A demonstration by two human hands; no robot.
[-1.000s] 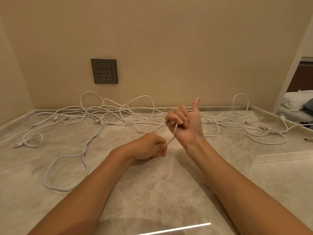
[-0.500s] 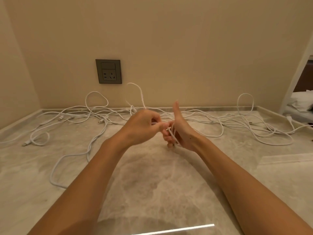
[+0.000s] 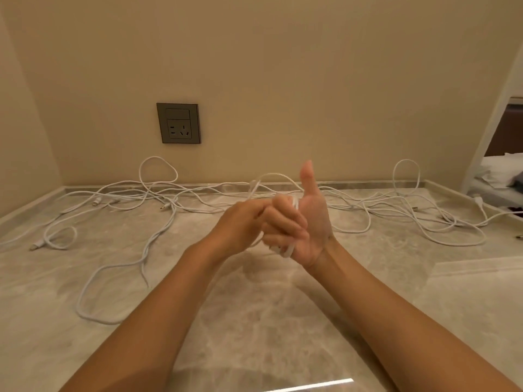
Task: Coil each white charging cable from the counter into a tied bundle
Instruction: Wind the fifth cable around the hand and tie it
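Several white charging cables point(image 3: 158, 222) lie tangled across the back of the marble counter point(image 3: 254, 321). Both hands meet above the counter's middle. My right hand point(image 3: 308, 222) has its thumb straight up and its fingers curled round a few turns of white cable point(image 3: 288, 251), which show above and below the fingers. My left hand point(image 3: 243, 224) pinches the same cable right beside those fingers; it is blurred. A free loop point(image 3: 271, 176) of that cable arcs up behind the hands and trails back into the tangle.
A grey wall socket point(image 3: 179, 123) sits on the back wall. The counter has a raised rim point(image 3: 396, 184) along the back and sides. An opening at the right shows bedding point(image 3: 501, 171). One long cable loop point(image 3: 93, 306) reaches toward the front left.
The hands have come together again and the left hand has carried the cable round the right fingers. The right thumb now points straight up, and the raised cable loop has dropped lower.
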